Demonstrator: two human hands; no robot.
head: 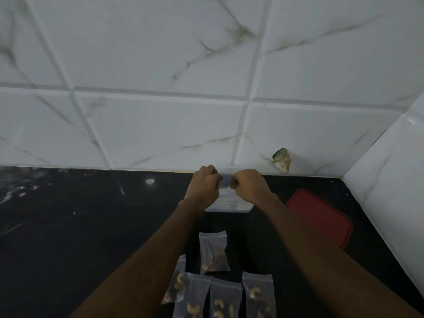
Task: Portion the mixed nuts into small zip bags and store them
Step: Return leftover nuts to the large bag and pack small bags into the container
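Observation:
A large clear zip bag stands on the black counter near the wall. Both hands pinch its top edge: my left hand on the left part, my right hand on the right part, fingers closed on the plastic. What the large bag holds is hidden. Closer to me lie several small zip bags with nuts: one alone behind a row that includes a bag and a bag showing cashews. My forearms cross over part of the row.
A red lid lies flat on the black counter to the right. White marble tiles form the back wall, with a side wall at right. A chipped hole marks the tile.

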